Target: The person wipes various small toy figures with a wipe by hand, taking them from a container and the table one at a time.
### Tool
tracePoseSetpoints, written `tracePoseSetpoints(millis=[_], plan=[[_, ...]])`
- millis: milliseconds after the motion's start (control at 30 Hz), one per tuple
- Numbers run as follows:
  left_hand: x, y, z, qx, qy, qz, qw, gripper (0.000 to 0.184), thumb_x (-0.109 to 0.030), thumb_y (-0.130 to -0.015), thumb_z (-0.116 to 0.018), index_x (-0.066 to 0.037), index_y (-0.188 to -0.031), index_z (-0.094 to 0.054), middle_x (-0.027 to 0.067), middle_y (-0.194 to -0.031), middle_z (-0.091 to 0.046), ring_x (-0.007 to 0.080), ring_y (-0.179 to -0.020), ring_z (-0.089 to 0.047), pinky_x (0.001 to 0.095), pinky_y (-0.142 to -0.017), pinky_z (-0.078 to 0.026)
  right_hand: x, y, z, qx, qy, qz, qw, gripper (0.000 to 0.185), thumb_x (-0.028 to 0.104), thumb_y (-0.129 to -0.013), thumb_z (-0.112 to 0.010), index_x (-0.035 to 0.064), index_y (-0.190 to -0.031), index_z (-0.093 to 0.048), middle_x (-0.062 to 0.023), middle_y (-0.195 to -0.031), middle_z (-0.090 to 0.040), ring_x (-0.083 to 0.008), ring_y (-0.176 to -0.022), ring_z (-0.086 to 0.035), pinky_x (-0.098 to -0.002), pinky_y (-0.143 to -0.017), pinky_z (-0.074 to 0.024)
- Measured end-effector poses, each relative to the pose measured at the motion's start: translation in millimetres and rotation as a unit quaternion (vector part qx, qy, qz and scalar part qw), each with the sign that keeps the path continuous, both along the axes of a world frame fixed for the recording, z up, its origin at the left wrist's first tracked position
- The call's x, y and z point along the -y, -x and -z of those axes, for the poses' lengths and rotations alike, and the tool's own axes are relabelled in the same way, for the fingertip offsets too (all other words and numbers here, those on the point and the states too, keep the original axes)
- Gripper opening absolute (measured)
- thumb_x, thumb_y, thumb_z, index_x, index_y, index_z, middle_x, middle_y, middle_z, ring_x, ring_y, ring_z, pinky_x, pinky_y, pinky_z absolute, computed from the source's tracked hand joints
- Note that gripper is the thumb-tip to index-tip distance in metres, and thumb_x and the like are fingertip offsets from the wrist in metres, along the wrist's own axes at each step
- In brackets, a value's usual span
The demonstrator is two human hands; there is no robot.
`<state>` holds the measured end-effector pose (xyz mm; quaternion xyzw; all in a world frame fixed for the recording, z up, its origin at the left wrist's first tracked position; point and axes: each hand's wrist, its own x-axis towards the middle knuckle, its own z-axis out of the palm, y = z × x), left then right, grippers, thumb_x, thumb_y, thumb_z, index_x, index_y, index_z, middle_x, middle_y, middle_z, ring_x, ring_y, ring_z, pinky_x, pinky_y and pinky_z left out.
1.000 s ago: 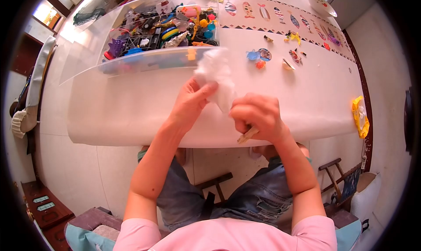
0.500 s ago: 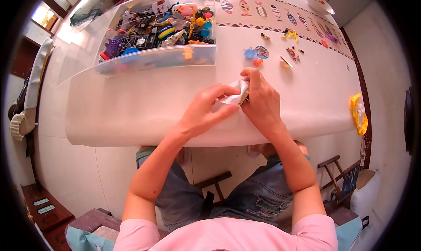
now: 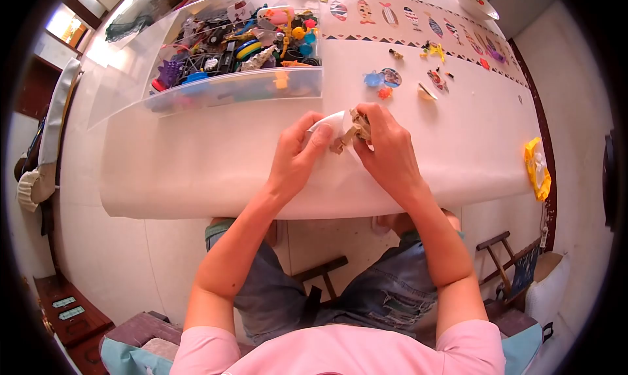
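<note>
Pinched between the fingers and thumb of my left hand [image 3: 294, 156] is a white wipe [image 3: 333, 120], folded and curved. My right hand [image 3: 390, 146] grips a small tan-brown toy figure [image 3: 353, 134] just to the right of the wipe. Jointed-looking parts of the toy stick out toward my left thumb, while its right side is hidden by my fingers. Both hands are above the near part of the white-covered table [image 3: 196, 172]. Beyond them lie a blue toy [image 3: 373, 80], a round picture disc [image 3: 391, 78] and an orange-red piece [image 3: 384, 93].
A clear plastic box [image 3: 242, 87] full of mixed toys stands at the back left. More small toys, among them a yellow one [image 3: 432, 51], lie farther right. A yellow wipes pack [image 3: 536, 171] sits at the right edge. At the far right is a bowl [image 3: 475, 3].
The wipe has come off the toy and moved left with my left hand. The tan-brown toy, mostly covered before, now shows between my hands in my right fingers.
</note>
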<state>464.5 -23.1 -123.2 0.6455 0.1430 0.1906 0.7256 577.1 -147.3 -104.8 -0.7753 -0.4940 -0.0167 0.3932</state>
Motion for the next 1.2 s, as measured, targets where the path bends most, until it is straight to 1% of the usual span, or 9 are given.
tracePoseSetpoints(millis=[233,333,433,633,833,933,1033,1133,1200], plan=[[-3,2,-12,0.077,0.232,0.03,0.969,0.02,-0.014,-0.088,-0.046,0.0,-0.096,-0.058,0.0017,-0.088,-0.059,0.0058,-0.082,-0.054,0.0207,-0.069,-0.042,-1,-1,-9,-0.035,-0.053,-0.083,0.994,0.047,-0.011,-0.064,-0.056,0.0063,-0.107,-0.048,-0.0126,-0.103,-0.045,-0.0321,-0.086,-0.054,-0.0362,-0.069,-0.0482],[-11,1,10,0.022,0.138,0.087,0.986,0.019,-0.012,-0.085,-0.052,-0.002,-0.1,-0.057,0.0037,-0.099,-0.058,0.009,-0.085,-0.056,0.0217,-0.071,-0.046,1,4,-17,-0.069,-0.071,-0.134,0.986,0.054,-0.012,-0.062,-0.052,0.0078,-0.112,-0.048,-0.0127,-0.105,-0.043,-0.0308,-0.093,-0.05,-0.0351,-0.076,-0.0465],[-3,-1,1,0.088,0.168,0.039,0.981,0.018,0.001,-0.079,-0.056,0.0,-0.098,-0.058,0.0056,-0.101,-0.058,0.0101,-0.085,-0.057,0.0238,-0.077,-0.047,2,3,-20,-0.086,-0.081,-0.145,0.982,0.06,-0.012,-0.061,-0.05,0.0086,-0.118,-0.046,-0.013,-0.106,-0.043,-0.0312,-0.095,-0.049,-0.035,-0.079,-0.0447],[5,-5,0,0.141,-0.048,-0.026,0.989,0.028,0.017,-0.071,-0.056,0.001,-0.095,-0.057,0.0052,-0.094,-0.056,0.0116,-0.086,-0.059,0.0257,-0.078,-0.05,2,2,-12,-0.024,-0.055,-0.138,0.989,0.064,-0.012,-0.061,-0.049,0.0057,-0.122,-0.044,-0.0137,-0.106,-0.042,-0.0311,-0.095,-0.049,-0.0356,-0.079,-0.0444],[-1,-2,1,0.192,-0.054,-0.031,0.979,0.027,0.016,-0.071,-0.056,0.001,-0.093,-0.059,0.0058,-0.093,-0.057,0.0132,-0.083,-0.06,0.0237,-0.074,-0.052,5,1,-24,-0.099,-0.09,-0.219,0.967,0.063,-0.01,-0.063,-0.053,0.0057,-0.124,-0.044,-0.0133,-0.112,-0.043,-0.028,-0.099,-0.049,-0.0334,-0.08,-0.0443],[1,0,-6,0.152,-0.055,-0.049,0.986,0.034,0.022,-0.067,-0.049,0.0,-0.091,-0.059,0.0059,-0.094,-0.056,0.0131,-0.084,-0.056,0.0248,-0.078,-0.048,3,0,-17,-0.071,-0.101,-0.182,0.976,0.059,-0.006,-0.066,-0.06,0.0054,-0.123,-0.046,-0.012,-0.111,-0.048,-0.0238,-0.097,-0.052,-0.0314,-0.079,-0.0448],[-5,2,-9,0.19,-0.262,-0.056,0.944,0.031,0.021,-0.07,-0.048,0.0,-0.089,-0.06,0.0071,-0.092,-0.059,0.013,-0.084,-0.057,0.0248,-0.076,-0.048,4,-2,-17,-0.106,-0.086,-0.17,0.976,0.057,-0.002,-0.067,-0.065,0.0063,-0.121,-0.049,-0.01,-0.105,-0.054,-0.0206,-0.091,-0.055,-0.0297,-0.078,-0.0459],[-5,3,-9,0.148,-0.186,-0.067,0.969,0.022,0.015,-0.073,-0.053,-0.002,-0.084,-0.063,0.0068,-0.086,-0.061,0.0125,-0.083,-0.06,0.025,-0.072,-0.051,3,-4,-6,-0.227,-0.109,-0.176,0.952,0.053,-0.003,-0.066,-0.066,0.0062,-0.116,-0.051,-0.0073,-0.101,-0.058,-0.0181,-0.088,-0.057,-0.0281,-0.075,-0.0467],[-7,1,-4,0.167,-0.124,-0.044,0.977,0.022,0.014,-0.074,-0.052,-0.001,-0.087,-0.062,0.0069,-0.087,-0.061,0.0119,-0.084,-0.06,0.0247,-0.072,-0.051,2,-6,-2,-0.208,-0.122,-0.187,0.952,0.049,-0.004,-0.065,-0.066,0.0059,-0.111,-0.053,-0.0072,-0.102,-0.058,-0.0187,-0.089,-0.057,-0.0281,-0.075,-0.047]])
